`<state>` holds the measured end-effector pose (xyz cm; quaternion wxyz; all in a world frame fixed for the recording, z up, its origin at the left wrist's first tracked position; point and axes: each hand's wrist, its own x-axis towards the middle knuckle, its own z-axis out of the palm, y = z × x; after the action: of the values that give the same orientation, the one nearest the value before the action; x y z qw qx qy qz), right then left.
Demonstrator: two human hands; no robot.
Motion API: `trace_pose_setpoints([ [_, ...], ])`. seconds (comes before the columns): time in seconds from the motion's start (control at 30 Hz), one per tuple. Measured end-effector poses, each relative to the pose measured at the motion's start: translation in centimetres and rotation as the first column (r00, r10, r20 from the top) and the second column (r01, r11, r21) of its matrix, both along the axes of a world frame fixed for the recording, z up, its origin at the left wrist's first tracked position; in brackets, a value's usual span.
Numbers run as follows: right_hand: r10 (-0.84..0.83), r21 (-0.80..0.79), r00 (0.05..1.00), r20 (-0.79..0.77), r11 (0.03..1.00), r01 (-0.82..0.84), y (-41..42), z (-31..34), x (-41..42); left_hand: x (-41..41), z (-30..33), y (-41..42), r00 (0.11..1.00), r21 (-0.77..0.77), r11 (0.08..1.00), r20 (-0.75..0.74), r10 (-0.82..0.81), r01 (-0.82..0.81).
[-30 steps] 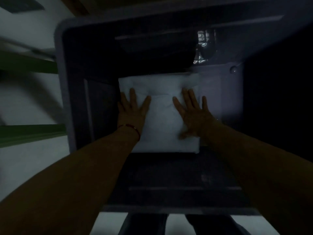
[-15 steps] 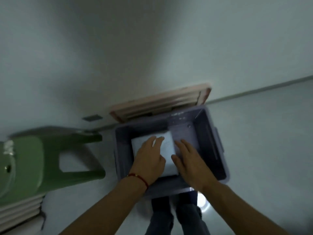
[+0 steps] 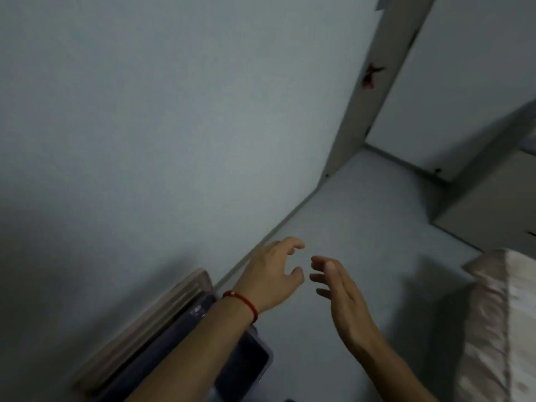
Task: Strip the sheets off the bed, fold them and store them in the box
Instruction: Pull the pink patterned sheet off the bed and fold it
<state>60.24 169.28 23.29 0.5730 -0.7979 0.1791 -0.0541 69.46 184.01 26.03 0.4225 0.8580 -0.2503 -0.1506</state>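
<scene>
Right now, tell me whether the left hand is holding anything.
Empty. The left hand hangs in the air with loosely curled fingers, nothing between them.

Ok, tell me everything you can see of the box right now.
Only part of the box shows, at the bottom edge, left of centre. It looks like grey-purple plastic with a rounded rim corner and a dark inside. It stands on the pale floor, open-topped. The left forearm crosses in front of it, hiding most of it; contact can't be told. Its contents are out of sight.
</scene>
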Motion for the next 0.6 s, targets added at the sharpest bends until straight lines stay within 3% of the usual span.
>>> trace_pose_setpoints([
  [0.13, -0.276, 0.036, 0.96, 0.037, 0.961, 0.275, -7.4, 2.7, -4.1, -0.9, 3.2, -8.3, 0.988, -0.127, 0.979, 0.026, -0.155, 0.157],
  [0.27, -0.547, 0.104, 0.834, 0.076, 0.836, 0.539, -16.0, 3.5, -8.4, -3.5, 5.0, -18.5, 0.936, -0.15, 0.924, 0.028, -0.352, 0.352],
  [0.6, -0.841, 0.17, 0.54, -0.019, 0.53, 0.831, -37.2, 0.8, -17.8, -10.9, 6.0, -48.0, 0.732, -0.047, 0.731, 0.025, -0.68, 0.681],
])
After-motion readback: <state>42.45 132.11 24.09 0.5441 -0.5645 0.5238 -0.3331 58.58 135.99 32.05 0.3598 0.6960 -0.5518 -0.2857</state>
